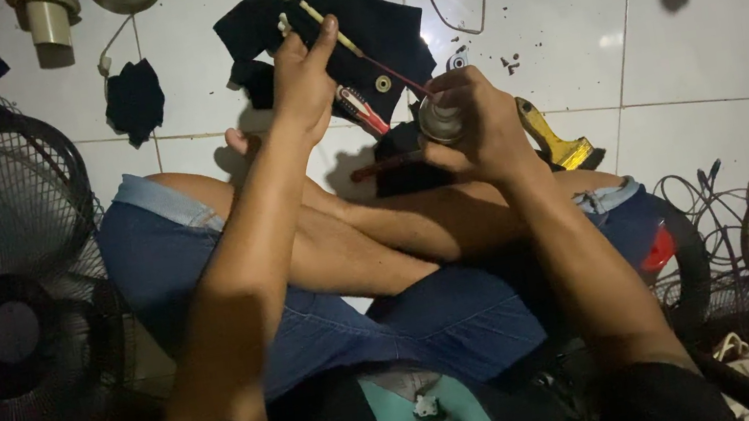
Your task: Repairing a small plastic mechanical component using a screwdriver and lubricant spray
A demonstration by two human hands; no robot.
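Observation:
I sit cross-legged on a white tiled floor in blue denim shorts. My left hand is raised over a black cloth and pinches a thin pale stick-like tool. My right hand grips a small metal spray can. A thin red straw runs from the can's top up toward the tool in my left hand. The two hands are close together, about a hand's width apart.
A black fan grille with its motor hub stands at the left. Red-handled pliers and a yellow-handled brush lie on the tiles. Tangled wires and another grille fill the right. A second dark rag lies at upper left.

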